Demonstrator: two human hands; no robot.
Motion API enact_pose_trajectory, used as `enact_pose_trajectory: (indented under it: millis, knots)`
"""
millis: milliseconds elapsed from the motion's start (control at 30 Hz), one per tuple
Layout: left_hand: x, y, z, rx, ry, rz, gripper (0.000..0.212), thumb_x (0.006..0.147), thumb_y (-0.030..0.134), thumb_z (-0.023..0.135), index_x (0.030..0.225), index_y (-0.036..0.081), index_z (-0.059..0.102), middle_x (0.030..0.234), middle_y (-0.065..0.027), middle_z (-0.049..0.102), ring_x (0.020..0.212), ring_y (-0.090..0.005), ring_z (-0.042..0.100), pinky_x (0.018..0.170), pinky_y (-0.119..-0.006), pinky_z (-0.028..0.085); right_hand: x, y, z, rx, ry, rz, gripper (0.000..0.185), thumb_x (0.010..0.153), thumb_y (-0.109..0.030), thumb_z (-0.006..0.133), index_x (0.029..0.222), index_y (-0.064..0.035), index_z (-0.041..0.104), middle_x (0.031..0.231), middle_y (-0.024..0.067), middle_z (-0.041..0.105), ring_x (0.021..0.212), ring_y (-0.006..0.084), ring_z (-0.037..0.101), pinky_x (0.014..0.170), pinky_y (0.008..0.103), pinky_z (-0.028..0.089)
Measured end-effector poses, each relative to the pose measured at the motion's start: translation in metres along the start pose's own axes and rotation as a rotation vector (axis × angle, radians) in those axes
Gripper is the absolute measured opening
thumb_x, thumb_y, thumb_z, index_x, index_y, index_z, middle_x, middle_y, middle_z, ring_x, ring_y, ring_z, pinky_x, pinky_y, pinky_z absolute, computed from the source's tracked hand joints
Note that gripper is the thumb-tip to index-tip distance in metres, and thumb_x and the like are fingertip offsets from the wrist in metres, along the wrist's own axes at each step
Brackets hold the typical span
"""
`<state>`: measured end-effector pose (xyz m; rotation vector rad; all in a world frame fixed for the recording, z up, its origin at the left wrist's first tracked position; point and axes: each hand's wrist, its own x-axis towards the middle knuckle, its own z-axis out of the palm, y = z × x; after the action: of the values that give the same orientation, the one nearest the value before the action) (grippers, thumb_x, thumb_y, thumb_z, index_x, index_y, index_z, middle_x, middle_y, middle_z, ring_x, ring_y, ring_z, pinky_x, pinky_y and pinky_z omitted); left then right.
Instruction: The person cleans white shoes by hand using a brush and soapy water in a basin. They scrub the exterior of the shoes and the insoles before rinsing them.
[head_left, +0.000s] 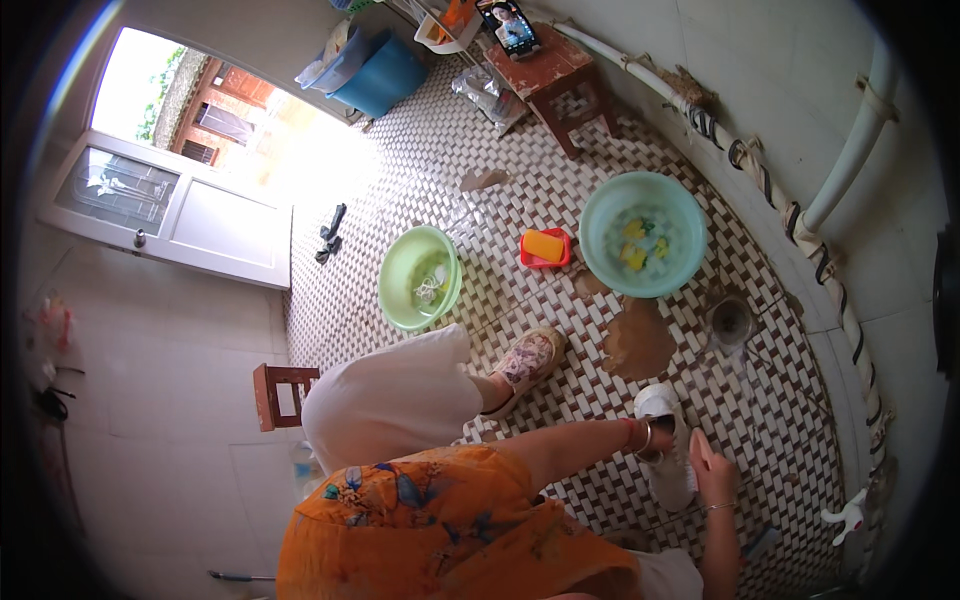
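Note:
A white shoe (671, 480) is tilted low above the tiled floor, with my left hand (660, 440) tucked into its opening. Most of that hand's fingers are hidden inside the shoe; a red cord and a silver bangle circle the wrist. My right hand (716, 478) grips a scrub brush (700, 448) with a pinkish handle, its pale bristles against the side of the shoe. Beyond the shoe, an orange bar of soap (543, 245) lies in a red soap dish (566, 259). White shoelaces (429, 289) lie in a light green basin (390, 279).
A teal basin (694, 225) holds water over yellow flower shapes. Brown puddles (639, 341) and a floor drain (731, 321) lie nearby. A phone (510, 28) stands on a wooden stool (541, 67). Wrapped pipe (787, 214) follows the right wall; a white door (225, 225) stands open.

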<state>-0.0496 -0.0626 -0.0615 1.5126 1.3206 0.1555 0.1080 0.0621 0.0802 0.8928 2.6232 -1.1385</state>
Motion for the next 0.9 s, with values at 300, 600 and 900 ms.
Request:
enact_pose_trajectory:
  millis: [300,600,900]
  knots:
    - [-0.026,0.067,-0.064,-1.135,-0.021,-0.391,0.073,0.067,0.041,0.067,0.129,0.010,0.044,0.133,-0.0112,0.044,0.123,-0.0243,0.042,0.103,-0.040,0.033,0.072,-0.003,0.026,0.105,0.172,-0.037,0.038,0.090,-0.036,0.056,0.121,-0.0164,0.059,0.054,0.0185,0.049,0.044,0.0273,0.047,0.046,0.0383,0.039]
    - [-0.023,0.073,-0.045,-1.593,0.166,-0.619,0.117,0.061,0.081,0.055,0.147,0.011,0.013,0.151,-0.0140,0.015,0.137,-0.0286,0.020,0.110,-0.046,0.019,0.024,-0.006,0.016,0.026,0.187,0.038,0.027,0.088,-0.030,0.057,0.101,-0.0079,0.067,0.064,0.0199,0.056,0.053,0.0323,0.054,0.051,0.0396,0.042]
    - [-0.026,0.087,-0.047,-1.885,0.462,-0.554,0.099,0.076,0.080,0.033,0.146,0.011,0.020,0.150,-0.0086,0.023,0.137,-0.0270,0.022,0.111,-0.046,0.015,-0.017,-0.024,-0.006,-0.178,-0.009,0.170,0.042,0.085,-0.028,0.063,0.124,-0.0160,0.057,0.085,0.0158,0.066,0.073,0.0334,0.064,0.062,0.0398,0.051]
